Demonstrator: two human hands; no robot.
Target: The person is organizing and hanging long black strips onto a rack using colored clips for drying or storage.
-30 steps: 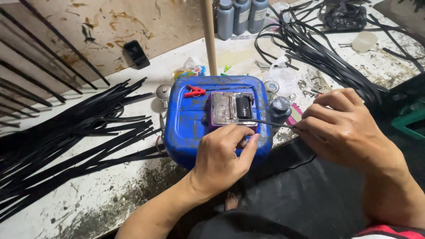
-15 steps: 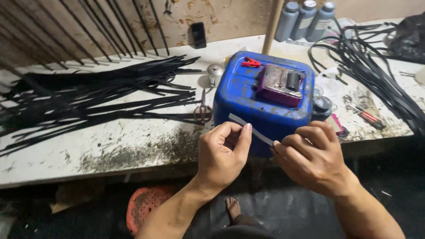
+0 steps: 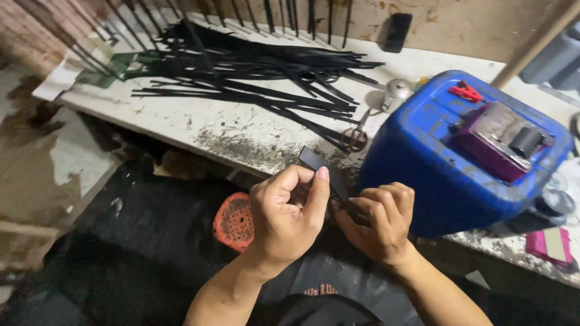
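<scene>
I pinch a black strip [image 3: 323,172] near a bright blue jerrycan [image 3: 447,169] with a red clip [image 3: 465,92]. Black strips [image 3: 254,72] cover my stained white bench [image 3: 199,124]; an orange perforated disc [image 3: 234,221] lies below.

A long, white-painted bench [image 3: 199,124], scuffed and stained grey along its front edge, stands against a worn brown plaster wall [image 3: 459,24]. Below lies a dim, dark floor [image 3: 139,223] with a pale patch at the left.

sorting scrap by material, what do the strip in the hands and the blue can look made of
Strip: probably rubber or soft plastic, matt black, flat and thin, pinched between both hands. Can: looks like moulded plastic, slightly glossy blue, with rounded edges and scuffed sides.
</scene>
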